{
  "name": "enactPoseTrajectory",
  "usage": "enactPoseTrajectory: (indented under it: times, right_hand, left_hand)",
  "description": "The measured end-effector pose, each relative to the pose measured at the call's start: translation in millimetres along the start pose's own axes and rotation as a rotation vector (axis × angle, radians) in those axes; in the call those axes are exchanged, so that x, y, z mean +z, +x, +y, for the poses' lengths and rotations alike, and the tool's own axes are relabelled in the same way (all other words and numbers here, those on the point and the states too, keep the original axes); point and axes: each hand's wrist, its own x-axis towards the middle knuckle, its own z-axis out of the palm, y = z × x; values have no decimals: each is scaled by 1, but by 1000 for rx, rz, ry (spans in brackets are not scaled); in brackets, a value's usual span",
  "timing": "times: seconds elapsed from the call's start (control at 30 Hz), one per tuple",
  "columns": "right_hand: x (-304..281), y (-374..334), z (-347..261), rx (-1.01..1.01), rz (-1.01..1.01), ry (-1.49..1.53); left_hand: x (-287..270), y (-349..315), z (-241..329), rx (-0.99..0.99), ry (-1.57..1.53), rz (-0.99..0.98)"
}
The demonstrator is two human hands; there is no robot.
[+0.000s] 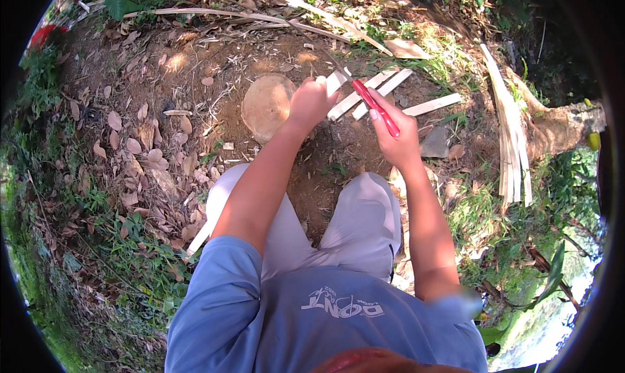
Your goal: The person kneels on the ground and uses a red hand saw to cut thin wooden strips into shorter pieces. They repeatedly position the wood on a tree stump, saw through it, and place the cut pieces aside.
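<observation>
The left hand is clamping its grip on a pale bamboo strip, sticking out at one o'clock. The right hand is closing its grip around a red-handled knife, pointing toward eleven o'clock. A round wood block is sitting at nine o'clock of the left hand.

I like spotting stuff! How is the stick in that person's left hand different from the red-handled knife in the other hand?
The strip in the left hand is pale, flat wood; the knife in the right hand has a bright red handle. The strip is wider; the knife is slimmer. Both are long, held above the dirt ground.
</observation>
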Motion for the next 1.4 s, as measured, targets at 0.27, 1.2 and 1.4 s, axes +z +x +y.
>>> enactPoseTrajectory:
  times: [0.27,1.2,1.4]
  right_hand:
    - [7,7,6,-8,-33,6]
    - [-45,41,6,-131,-85,-35]
    - [2,37,13,-72,-180,-86]
  left_hand:
    - [-5,9,-9,49,-106,62]
    - [-7,19,-16,-192,-234,-75]
    - [-1,-7,25,-231,-453,-353]
